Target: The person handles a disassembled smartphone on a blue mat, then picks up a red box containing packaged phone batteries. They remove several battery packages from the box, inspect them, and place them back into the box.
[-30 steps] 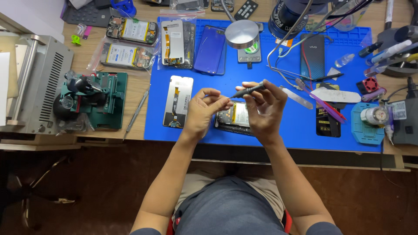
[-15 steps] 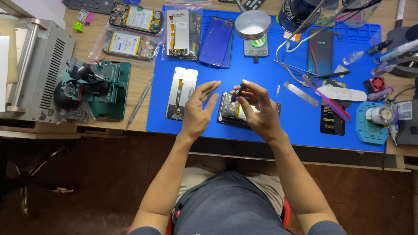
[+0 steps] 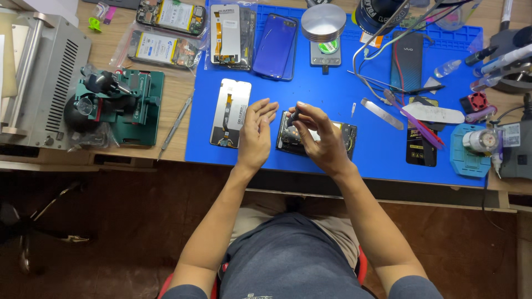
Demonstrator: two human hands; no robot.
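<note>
Resting on the blue mat near the front edge of the tabletop, the opened phone lies flat with its inner parts up, directly beneath the right hand and just to the right of the left hand. The right grip is pressed together — thumb and fingertips pinch a small dark tool whose tip points down at the phone's upper left corner; whether the tip touches the board cannot be told. The left grip is spread, fingers loosely extended and holding nothing, its fingertips near the phone's left edge and hovering between that phone and the white display panel, which lies face down just left of the hand with its orange flex cable showing. Behind the hands on the mat sit a dark blue phone back cover, a screen in a clear bag and a round metal disc on a small stand. To the right lie a flat metal pry blade, a black phone with a striped back and a white plastic piece — all well apart from the hands. Off the mat to the left stand a green clamp fixture and a grey machine, with a thin metal spudger lying between fixture and mat.
</note>
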